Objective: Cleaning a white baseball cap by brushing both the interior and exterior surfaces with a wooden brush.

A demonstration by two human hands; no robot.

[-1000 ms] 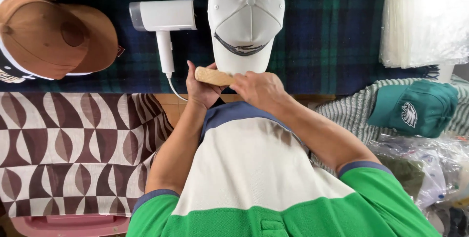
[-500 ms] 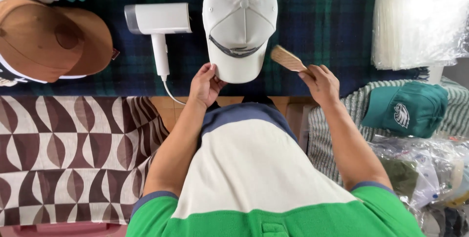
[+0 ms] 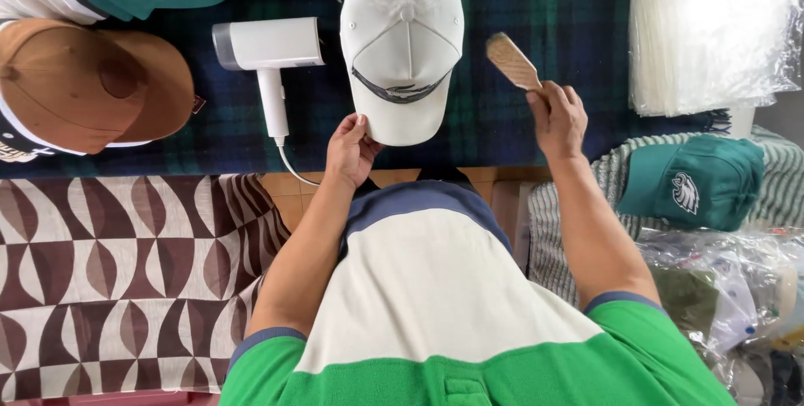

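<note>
**White cap held by its brim, wooden brush lifted off to the side**

The left hand (image 3: 352, 151) has its grip pinched on the brim edge of a white cap (image 3: 402, 42), fingertips on the left corner of the brim. The cap lies just beyond that grip on the counter (image 3: 553, 4), which is covered in dark green and blue plaid cloth. It is a plain off-white baseball cap with stitched panel seams, a button on top, a curved brim pointing toward the person, and a thin dark line along the seam where brim meets crown.

The right hand (image 3: 559, 119) has its grip closed around the handle of a light wooden brush (image 3: 512, 61), whose oval head sticks up and away from the fingers, to the right of the cap and apart from it.

Left of the left grip lies a white handheld steamer (image 3: 266, 59) with its cord. Farther left sits a brown cap (image 3: 100, 88). Right of the right grip is a green cap (image 3: 691, 182), and beyond it a stack of clear plastic bags (image 3: 712, 29).
</note>
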